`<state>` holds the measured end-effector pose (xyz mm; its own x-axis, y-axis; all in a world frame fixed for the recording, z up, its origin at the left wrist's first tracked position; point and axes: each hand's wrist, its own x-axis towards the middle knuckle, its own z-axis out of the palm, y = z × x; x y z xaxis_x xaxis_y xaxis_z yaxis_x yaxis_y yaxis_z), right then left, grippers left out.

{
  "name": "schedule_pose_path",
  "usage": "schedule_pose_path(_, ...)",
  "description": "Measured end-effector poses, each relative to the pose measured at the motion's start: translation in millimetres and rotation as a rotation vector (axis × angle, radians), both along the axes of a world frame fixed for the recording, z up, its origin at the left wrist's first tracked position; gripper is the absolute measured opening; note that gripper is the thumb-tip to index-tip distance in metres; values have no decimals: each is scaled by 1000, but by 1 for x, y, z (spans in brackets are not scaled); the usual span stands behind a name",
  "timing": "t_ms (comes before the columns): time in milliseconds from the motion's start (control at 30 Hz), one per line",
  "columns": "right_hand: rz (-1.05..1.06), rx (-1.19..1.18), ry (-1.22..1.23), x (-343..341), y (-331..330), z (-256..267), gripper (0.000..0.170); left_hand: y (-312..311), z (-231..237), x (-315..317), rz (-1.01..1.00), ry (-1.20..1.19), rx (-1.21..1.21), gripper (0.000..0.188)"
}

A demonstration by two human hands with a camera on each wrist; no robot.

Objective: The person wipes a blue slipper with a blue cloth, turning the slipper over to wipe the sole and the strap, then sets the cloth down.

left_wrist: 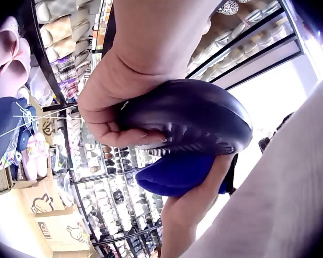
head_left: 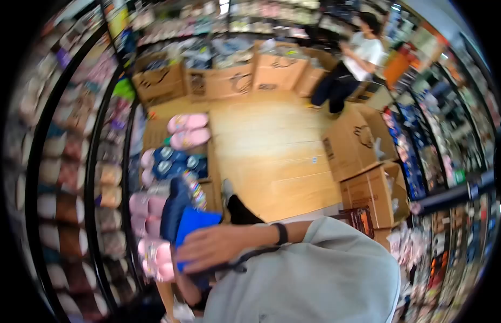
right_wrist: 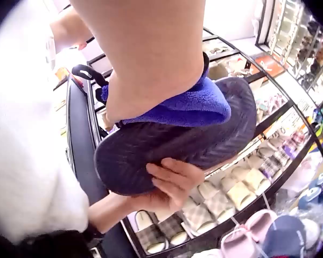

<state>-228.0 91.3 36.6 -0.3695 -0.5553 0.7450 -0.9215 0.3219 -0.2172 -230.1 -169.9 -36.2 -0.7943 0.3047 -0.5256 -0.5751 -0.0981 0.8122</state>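
A dark navy slipper [right_wrist: 175, 148] is turned sole toward the blue cloth, its ridged tread showing in the right wrist view. My left hand [left_wrist: 116, 102] grips it, fingers curled round its edge. Against the sole lies a fuzzy blue cloth [right_wrist: 194, 107], held by my right hand [head_left: 212, 245], which has a black band at the wrist. In the head view the right hand's fingers lie over the cloth. From the left wrist, its thumb shows at the sole beside the blue cloth. My left hand is mostly hidden beneath the right arm in the head view.
Pink slippers [head_left: 188, 132] and blue slippers [head_left: 177, 163] lie in a carton beside me. Shelves of footwear [head_left: 62, 210] line the left side. Cardboard boxes [head_left: 280, 72] stand at the back and right. A person in a white top [head_left: 363, 54] stands near the far boxes.
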Motion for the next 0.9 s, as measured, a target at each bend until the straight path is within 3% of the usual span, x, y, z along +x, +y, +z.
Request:
schedule_pose_path(67,-135,23,-40,-4,18,12,44,12,12,-6,4,-24,-9,45)
schedule_pose_path(100,-217,-10,-203,2,24,33,44,19,18,-10,8,-38,-8,45)
schedule_pose_path(167,-369,-50,-172,2,15,33,53,36,36,-20,7,-66,-15,46)
schedule_pose_path(300,-232,68,-41,16,7,19,46,55,87,-14,63,-108,-12,47)
schedule_pose_path(333,-206,86,-19,16,9,17,46,54,77,-10,45,94,23,55)
schedule_pose_path(433,-276,142,28,8,21,20,43,44,17,-33,-69,-21,-26,52)
schedule_pose_path(467,-339,114,0,5,26,22,42,41,12,-34,-108,37,-20,52)
schedule_pose_path(567,-521,-55,-111,1,24,26,60,48,24,-35,-92,48,77,49)
schedule_pose_path(633,-487,-53,-100,6,18,28,50,47,20,-32,-88,59,53,49)
schedule_pose_path(700,-355,105,15,12,18,23,41,47,18,-34,-90,76,29,49)
schedule_pose_path(767,-237,134,93,18,13,18,39,46,16,-33,-58,-13,-9,50)
schedule_pose_path(900,-349,146,76,5,34,22,40,42,10,-33,-102,97,48,50)
